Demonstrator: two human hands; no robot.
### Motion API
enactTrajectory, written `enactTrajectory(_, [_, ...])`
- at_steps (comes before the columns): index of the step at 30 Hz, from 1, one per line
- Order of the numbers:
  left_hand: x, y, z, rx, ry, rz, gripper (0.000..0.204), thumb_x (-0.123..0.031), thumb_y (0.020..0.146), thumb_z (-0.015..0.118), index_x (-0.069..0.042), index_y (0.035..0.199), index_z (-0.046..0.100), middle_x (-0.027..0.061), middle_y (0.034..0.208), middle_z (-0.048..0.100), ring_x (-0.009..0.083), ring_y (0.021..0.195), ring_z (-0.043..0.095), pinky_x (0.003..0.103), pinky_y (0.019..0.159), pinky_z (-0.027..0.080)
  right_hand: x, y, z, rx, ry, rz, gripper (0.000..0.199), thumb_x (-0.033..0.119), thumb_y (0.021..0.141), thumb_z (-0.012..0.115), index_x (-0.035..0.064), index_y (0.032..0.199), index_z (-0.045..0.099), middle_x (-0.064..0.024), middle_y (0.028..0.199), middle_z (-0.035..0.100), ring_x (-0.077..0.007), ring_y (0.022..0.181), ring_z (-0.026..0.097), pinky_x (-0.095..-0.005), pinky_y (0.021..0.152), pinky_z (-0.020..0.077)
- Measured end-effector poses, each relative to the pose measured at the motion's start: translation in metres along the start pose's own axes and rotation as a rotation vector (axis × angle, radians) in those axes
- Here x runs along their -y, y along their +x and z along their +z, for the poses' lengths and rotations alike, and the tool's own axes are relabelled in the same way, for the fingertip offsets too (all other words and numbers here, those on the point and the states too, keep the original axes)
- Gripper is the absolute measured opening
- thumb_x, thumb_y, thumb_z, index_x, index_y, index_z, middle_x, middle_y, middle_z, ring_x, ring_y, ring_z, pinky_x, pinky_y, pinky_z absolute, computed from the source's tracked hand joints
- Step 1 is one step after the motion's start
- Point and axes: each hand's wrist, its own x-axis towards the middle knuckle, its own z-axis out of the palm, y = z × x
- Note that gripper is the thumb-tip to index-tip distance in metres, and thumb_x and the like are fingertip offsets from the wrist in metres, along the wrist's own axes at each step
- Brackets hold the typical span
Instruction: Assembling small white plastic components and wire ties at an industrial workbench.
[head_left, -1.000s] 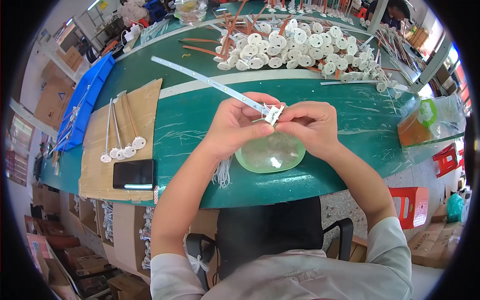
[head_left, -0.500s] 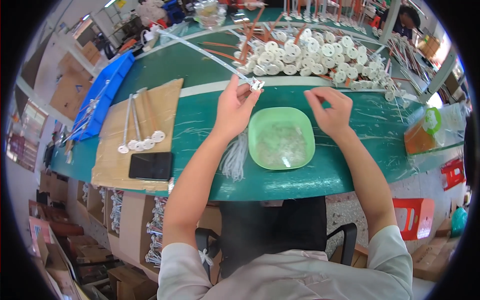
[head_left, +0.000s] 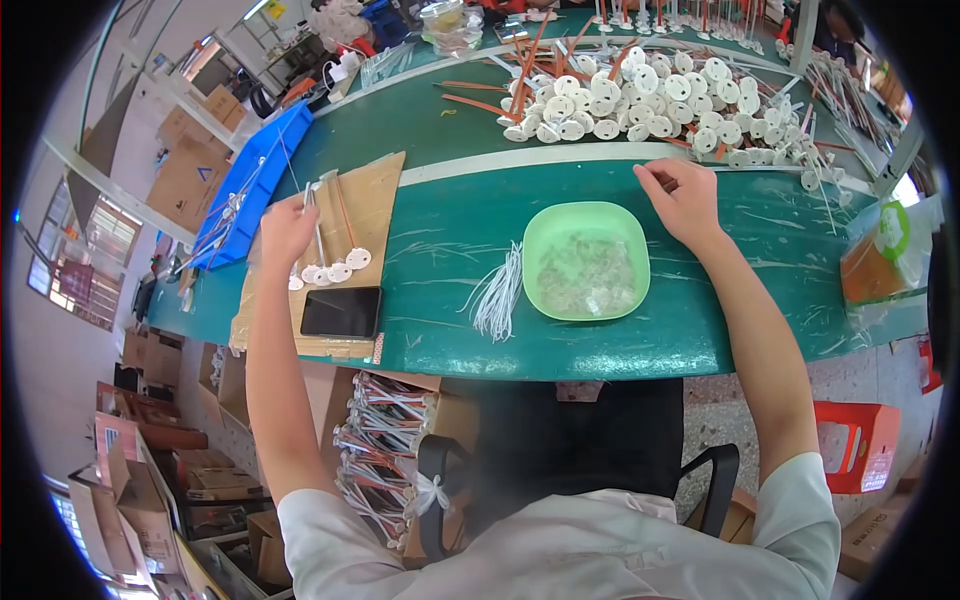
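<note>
Disc-ended strips: several narrow strips with round white discs (head_left: 358,259), laid on the cardboard sheet at the left; partly covered by the left hand and forearm.
Left hand (head_left: 288,232): placed over the sheet's left part, at the strips' upper ends; fingers curled inward. A thin line is seen rising above it toward the tray; whether it is pinched cannot be told.
Right hand (head_left: 685,198): raised beyond the bowl's upper right; fingers loosely bent, thumb pointed left; whether anything is enclosed cannot be told.
Cardboard sheet (head_left: 375,200): brown, laid flat on the table.
Phone (head_left: 341,312): black, dark-screened, set on the sheet just below the discs.
Tray (head_left: 252,205): blue, placed left of the sheet; more strips contained.
Cords (head_left: 498,295): white, bundled, laid just beside the bowl.
Bowl (head_left: 540,230): pale green, rounded-square; filled in part with clear small pieces, too small to be identified.
Heap (head_left: 655,98): white discs with brown and pale strips, piled across the table's far side.
Table (head_left: 450,330): green-topped, scuffed.
Stool (head_left: 870,450): red, stood on the floor at right.
</note>
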Motion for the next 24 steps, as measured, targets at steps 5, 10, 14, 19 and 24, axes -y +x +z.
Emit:
enactTrajectory(5, [-0.005, -0.018, -0.001, 0.287, 0.462, -0.052, 0.043, -0.033, 0.080, 0.064, 0.004, 0.099, 0.071, 0.0286, 0.092, 0.070, 0.0436, 0.095, 0.068, 0.048, 0.085, 0.055, 0.006, -0.006, -0.005, 0.047, -0.003, -0.006, 0.014, 0.012, 0.086, 0.076, -0.0014, 0.084, 0.073, -0.0079, 0.070, 0.069, -0.0117, 0.057, 0.062, -0.0254, 0.055, 0.0497])
enactTrajectory(10, [-0.056, -0.033, 0.000, 0.256, 0.583, -0.033, 0.038, -0.031, 0.081, 0.064, 0.001, 0.100, 0.072, 0.0283, 0.092, 0.070, 0.0439, 0.091, 0.069, 0.048, 0.086, 0.056, 0.005, -0.008, -0.002, 0.076, 0.005, 0.013, 0.014, 0.012, 0.085, 0.076, -0.0017, 0.084, 0.072, -0.0078, 0.070, 0.069, -0.0109, 0.056, 0.061, -0.0251, 0.054, 0.0491])
enactTrajectory(14, [-0.112, -0.027, 0.019, -0.072, 0.231, 0.177, 0.035, -0.031, 0.080, 0.067, 0.000, 0.094, 0.073, 0.0203, 0.090, 0.073, 0.0338, 0.087, 0.072, 0.044, 0.079, 0.057, 0.007, -0.003, -0.005, 0.008, 0.079, -0.006, 0.022, 0.015, 0.086, 0.077, 0.0002, 0.080, 0.061, -0.0045, 0.063, 0.062, -0.0090, 0.053, 0.056, -0.0250, 0.052, 0.0465])
enactTrajectory(19, [-0.196, -0.024, 0.089, -0.188, -0.378, 0.215, 0.031, -0.030, 0.085, 0.070, 0.000, 0.081, 0.073, 0.0148, 0.072, 0.071, 0.0268, 0.067, 0.071, 0.037, 0.068, 0.056, 0.005, -0.002, -0.004, -0.104, -0.078, 0.026, 0.032, 0.014, 0.091, 0.072, 0.0047, 0.079, 0.044, -0.0042, 0.058, 0.050, -0.0118, 0.049, 0.045, -0.0300, 0.048, 0.0380])
enactTrajectory(24, [-0.209, -0.030, 0.145, -0.214, -0.633, 0.236, 0.028, -0.027, 0.086, 0.070, 0.000, 0.078, 0.071, 0.0128, 0.067, 0.069, 0.0246, 0.061, 0.069, 0.036, 0.063, 0.054, -0.001, -0.009, 0.001, -0.074, -0.044, 0.090, 0.029, 0.013, 0.096, 0.064, 0.0056, 0.079, 0.042, -0.0044, 0.059, 0.050, -0.0119, 0.052, 0.046, -0.0284, 0.050, 0.0389])
